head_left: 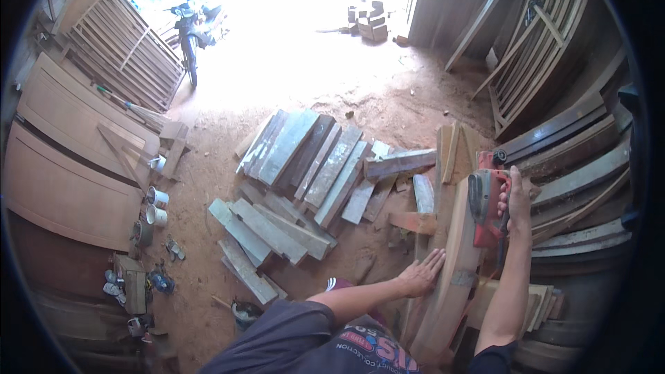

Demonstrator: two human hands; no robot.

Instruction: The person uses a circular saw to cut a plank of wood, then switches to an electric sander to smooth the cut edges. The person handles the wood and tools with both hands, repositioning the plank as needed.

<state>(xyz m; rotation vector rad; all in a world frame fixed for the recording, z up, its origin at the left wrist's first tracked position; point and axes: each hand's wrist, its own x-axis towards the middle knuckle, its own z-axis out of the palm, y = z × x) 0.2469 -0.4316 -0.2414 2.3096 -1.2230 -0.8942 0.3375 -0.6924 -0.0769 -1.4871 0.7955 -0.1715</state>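
Note:
My right hand (515,202) is wrapped round the handle of a red and black electric planer (483,201). The planer sits toward the far end of a thick wooden beam (450,266), which runs away from me on my right. My left hand (421,277) lies with its fingers stretched out at the beam's left side, nearer to me than the planer, and holds nothing. A dark cord hangs down from the planer beside my right wrist. The planer's underside is hidden.
Several rough boards (305,159) are piled on the dirt floor ahead to the left. Curved timbers (578,180) stack close on the right. Door panels (76,187) lean at the left, near white buckets (156,215). A motorbike (189,34) stands by the bright opening.

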